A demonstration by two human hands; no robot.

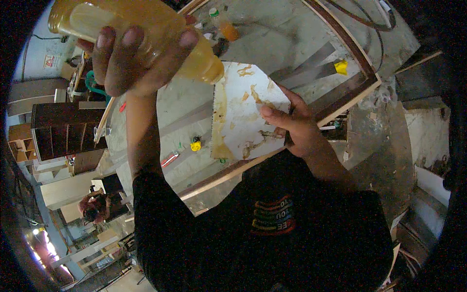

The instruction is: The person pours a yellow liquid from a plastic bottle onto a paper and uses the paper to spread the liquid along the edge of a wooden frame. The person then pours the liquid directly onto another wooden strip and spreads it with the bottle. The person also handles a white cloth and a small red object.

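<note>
My left hand grips a clear plastic bottle of amber liquid, held up close to the camera and tipped so its nozzle points down to the right. The nozzle end hangs just over the top left corner of a white notched spreader plate. My right hand holds that plate by its right edge, thumb on its face. The plate is smeared with yellowish glue, with a thick band along its toothed left edge. Both are held above a grey workbench.
On the bench lie an orange-filled bottle, a yellow cap, a red-handled tool, a yellow-tipped metal strip and dark cables. A wooden frame edges the bench. Dark cabinets and another person are at the left.
</note>
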